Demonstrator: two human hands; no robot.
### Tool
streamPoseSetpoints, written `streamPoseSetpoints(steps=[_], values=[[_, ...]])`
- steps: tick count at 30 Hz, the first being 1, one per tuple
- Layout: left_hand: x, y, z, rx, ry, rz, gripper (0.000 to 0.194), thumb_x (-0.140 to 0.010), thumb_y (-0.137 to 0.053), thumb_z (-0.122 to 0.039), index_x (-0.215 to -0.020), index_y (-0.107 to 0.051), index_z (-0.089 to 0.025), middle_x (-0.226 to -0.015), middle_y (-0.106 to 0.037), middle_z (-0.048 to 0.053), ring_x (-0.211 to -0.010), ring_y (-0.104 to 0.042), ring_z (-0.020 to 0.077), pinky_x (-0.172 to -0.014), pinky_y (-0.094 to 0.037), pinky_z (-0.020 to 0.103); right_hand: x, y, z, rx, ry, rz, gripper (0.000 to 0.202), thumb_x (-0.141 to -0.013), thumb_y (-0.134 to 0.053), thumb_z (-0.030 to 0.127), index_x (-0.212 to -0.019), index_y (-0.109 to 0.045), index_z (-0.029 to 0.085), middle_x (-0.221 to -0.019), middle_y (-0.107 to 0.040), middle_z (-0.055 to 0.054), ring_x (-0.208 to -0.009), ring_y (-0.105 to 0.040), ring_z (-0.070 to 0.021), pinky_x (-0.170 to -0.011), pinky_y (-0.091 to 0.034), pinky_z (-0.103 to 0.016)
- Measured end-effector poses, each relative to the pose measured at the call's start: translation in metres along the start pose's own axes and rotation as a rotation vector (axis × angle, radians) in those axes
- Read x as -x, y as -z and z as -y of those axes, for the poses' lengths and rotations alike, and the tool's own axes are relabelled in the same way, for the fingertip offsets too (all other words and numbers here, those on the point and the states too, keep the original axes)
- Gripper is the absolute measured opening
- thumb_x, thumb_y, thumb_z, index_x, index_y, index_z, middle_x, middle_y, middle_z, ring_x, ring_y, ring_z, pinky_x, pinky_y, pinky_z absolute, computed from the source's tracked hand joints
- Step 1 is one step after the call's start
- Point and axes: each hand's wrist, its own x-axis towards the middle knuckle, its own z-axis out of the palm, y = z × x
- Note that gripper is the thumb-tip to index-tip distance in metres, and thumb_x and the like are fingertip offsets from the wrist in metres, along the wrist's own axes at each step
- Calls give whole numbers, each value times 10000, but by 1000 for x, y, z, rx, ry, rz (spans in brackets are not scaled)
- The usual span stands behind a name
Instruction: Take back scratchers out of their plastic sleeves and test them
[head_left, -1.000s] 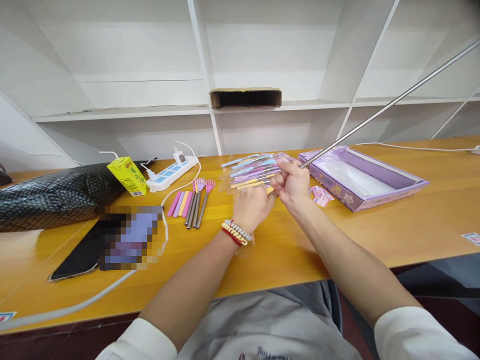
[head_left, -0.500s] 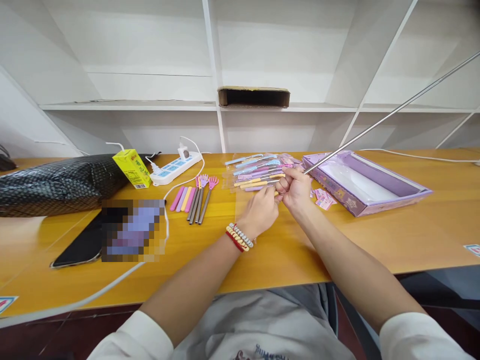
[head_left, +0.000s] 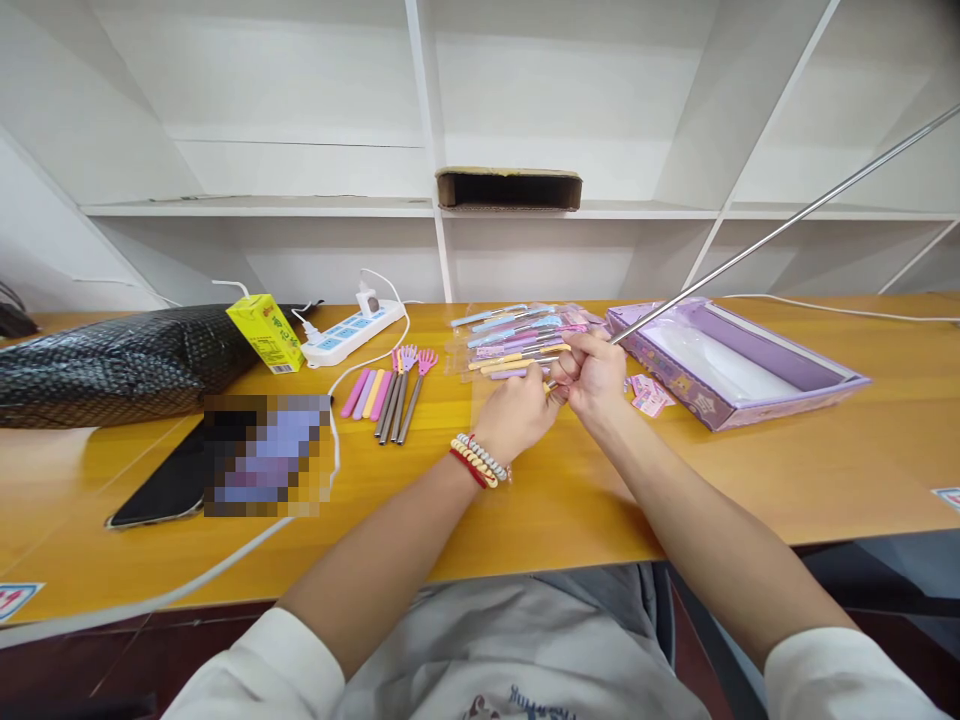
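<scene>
My right hand is closed round the lower end of a long thin metal rod that slants up to the right edge. Against it, my left hand is closed on a small yellow piece, mostly hidden by the fingers. Just beyond both hands lie several wrapped pastel sticks in clear plastic. To the left are pink, purple and yellow handles beside dark metal tubes with small pink and purple claw-shaped heads.
An open purple box and pink paper packets are on the right. Leftward are a power strip, a yellow drink carton, a black wrapped bundle, a phone and a white cable. Shelves stand behind.
Both hands keep their grips, with the left hand turned slightly and the rod almost unmoved. The camera view has shifted a little.
</scene>
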Motion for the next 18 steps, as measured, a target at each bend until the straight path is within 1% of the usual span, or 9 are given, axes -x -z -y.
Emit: streamPoseSetpoints(steps=[3,6,9,12,13,15,17,18], values=[[-1,2,3,-18,9,-8,548,-850,-271,-603,-1018,-575,-178,-845,-647,130,-807,-625,279,-650,-432,345,0,0,4,0,-18,-15,554,-533,-630,104,-578,-86,199,-351,-158,122,-279,-144,-14,-291,-146,-196],[-1,4,5,-8,-1,1,569,-834,-275,-634,-979,-611,-199,-806,-647,111,-809,-622,272,-664,-428,345,-1,1,5,-21,-11,1,548,-537,-633,115,-579,-93,196,-354,-156,120,-283,-144,-18,-292,-151,-193],[1,3,6,12,-7,-25,572,-830,-278,-643,-994,-597,-198,-848,-654,105,-802,-622,259,-637,-418,330,-3,6,3,-53,-6,47,537,-554,-635,121,-566,-104,192,-357,-142,115,-286,-138,-20,-296,-146,-193],[3,0,8,41,-8,-30,570,-824,-283,-655,-954,-578,-185,-796,-649,95,-743,-620,246,-599,-399,318,-5,13,0,-106,-32,139,502,-571,-631,138,-537,-132,184,-368,-159,104,-296,-167,-22,-307,-179,-195],[4,-1,9,54,-10,-32,562,-820,-293,-658,-937,-569,-183,-776,-646,89,-721,-618,242,-583,-391,313,-5,15,-1,-126,-41,175,469,-579,-628,152,-527,-163,183,-378,-193,98,-305,-202,-26,-315,-212,-198],[3,-4,12,82,-16,-49,531,-809,-342,-653,-930,-550,-181,-780,-644,81,-704,-614,238,-556,-375,304,-6,18,-3,-148,-61,232,361,-598,-625,202,-533,-270,187,-425,-315,80,-351,-317,-44,-352,-300,-210],[2,-5,16,110,-38,-74,497,-797,-411,-629,-967,-529,-177,-824,-646,81,-729,-613,239,-559,-375,300,-5,20,-7,-137,-96,275,258,-618,-630,266,-594,-383,194,-517,-445,52,-438,-440,-74,-407,-377,-232],[1,-6,17,123,-54,-82,488,-791,-443,-614,-991,-518,-174,-844,-646,82,-745,-613,239,-569,-381,300,-5,20,-9,-122,-114,295,239,-625,-636,293,-626,-417,196,-555,-480,42,-478,-478,-87,-432,-402,-242]])
